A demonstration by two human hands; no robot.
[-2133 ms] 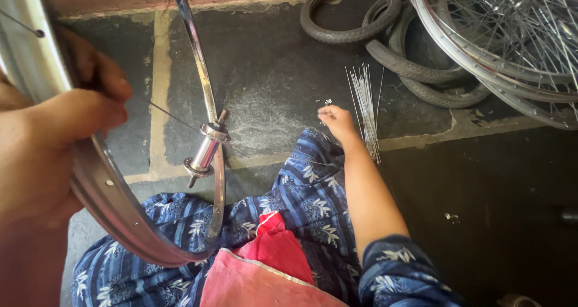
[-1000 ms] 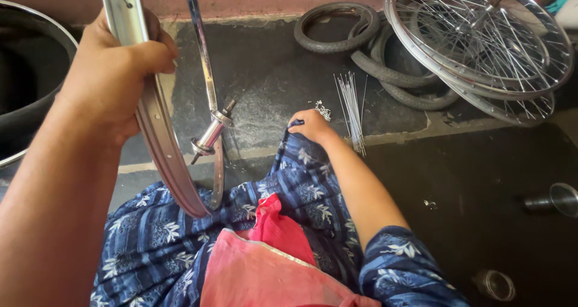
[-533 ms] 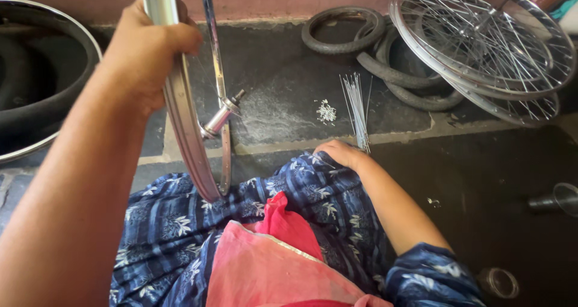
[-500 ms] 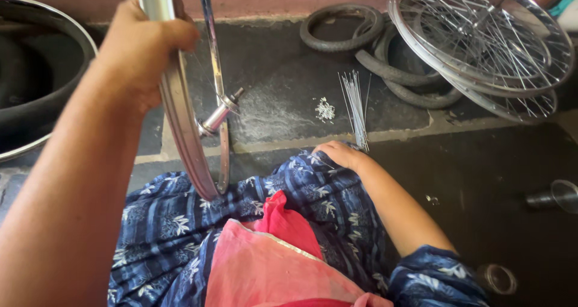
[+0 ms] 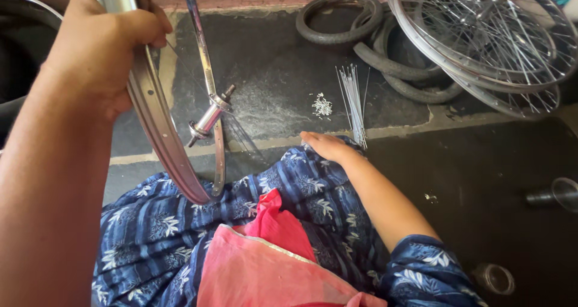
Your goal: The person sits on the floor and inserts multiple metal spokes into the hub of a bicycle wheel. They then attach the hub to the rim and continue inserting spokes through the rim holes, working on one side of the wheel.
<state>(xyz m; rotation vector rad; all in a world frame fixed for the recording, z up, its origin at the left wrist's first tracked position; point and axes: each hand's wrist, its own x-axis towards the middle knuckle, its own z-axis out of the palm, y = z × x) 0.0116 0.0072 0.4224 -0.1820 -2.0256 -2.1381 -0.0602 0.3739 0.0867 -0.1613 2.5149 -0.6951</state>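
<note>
The left hand [image 5: 102, 45] gripped the bare rim [image 5: 159, 132] upright; the right hand [image 5: 325, 145] lay open near the spokes [image 5: 354, 105]. Keeping the rim steady would help.

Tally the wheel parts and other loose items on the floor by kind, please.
Bare silver metal rims, held upright by left hand: 1
Finished spoked wheels: 2
Black rubber tyres: 2
Bundles of loose steel spokes: 1
Piles of small nipples: 1
Total: 7

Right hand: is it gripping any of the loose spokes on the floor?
No, the right hand rests open on the blue-clad knee, just short of the spoke bundle lying on the floor.
</note>
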